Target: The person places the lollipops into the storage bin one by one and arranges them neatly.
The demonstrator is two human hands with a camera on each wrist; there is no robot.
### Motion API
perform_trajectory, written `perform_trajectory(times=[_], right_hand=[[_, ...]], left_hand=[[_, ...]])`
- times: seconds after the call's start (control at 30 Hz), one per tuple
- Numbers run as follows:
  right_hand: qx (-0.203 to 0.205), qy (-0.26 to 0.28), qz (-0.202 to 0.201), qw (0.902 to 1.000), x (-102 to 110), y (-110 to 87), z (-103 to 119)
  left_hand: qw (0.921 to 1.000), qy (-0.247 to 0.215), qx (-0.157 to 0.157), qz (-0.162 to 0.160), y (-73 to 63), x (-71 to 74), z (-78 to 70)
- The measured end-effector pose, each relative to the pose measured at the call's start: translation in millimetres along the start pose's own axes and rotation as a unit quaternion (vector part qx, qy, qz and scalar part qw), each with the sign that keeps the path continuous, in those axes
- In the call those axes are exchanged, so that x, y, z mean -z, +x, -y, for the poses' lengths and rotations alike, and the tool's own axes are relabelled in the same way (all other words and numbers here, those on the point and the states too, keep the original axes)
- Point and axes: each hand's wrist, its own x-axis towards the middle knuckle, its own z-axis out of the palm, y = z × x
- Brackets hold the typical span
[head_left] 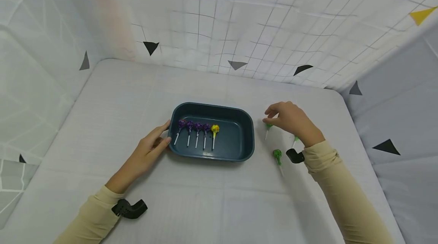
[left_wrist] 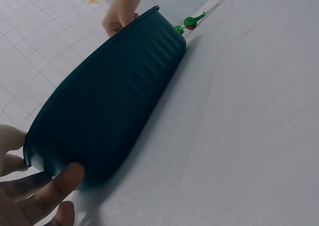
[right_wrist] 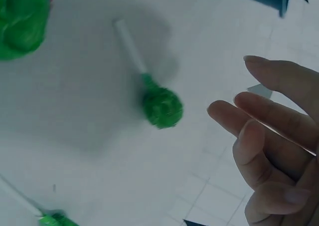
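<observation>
A dark blue-green tray (head_left: 247, 133) holds several purple lollipops (head_left: 189, 125) and one yellow lollipop (head_left: 215, 129), lined up with sticks toward the person. My left hand (head_left: 150, 149) touches its left end, fingertips (left_wrist: 75, 172) against the outer wall and rim. On the right, my right hand (head_left: 289, 118) hovers over a green lollipop (right_wrist: 163, 107) with fingers loosely bent and nothing between them. A second green lollipop (head_left: 277, 155) lies nearer the person. The third green lollipop (head_left: 296, 138) is partly hidden beneath the right wrist.
A white cloth (head_left: 191, 206) covers the table. White patterned sheets (head_left: 212, 27) hang behind it and along both sides. Each wrist carries a black camera, such as the left wrist camera (head_left: 130, 209).
</observation>
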Motion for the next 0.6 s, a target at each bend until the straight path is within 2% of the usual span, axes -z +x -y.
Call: perform_trajectory(times=[0.33,0.6], right_hand=[[-0.039,-0.033,-0.006,0.9987,-17.2,7.0,-24.5],[-0.045,-0.028,0.009,0.9986,-27.1,12.5,-28.0]], left_hand=[[1.0000,-0.007,0.003,0.003,0.6,-0.1,-0.9],[0.9999,-0.007,0.006,0.004,0.6,-0.1,-0.2]])
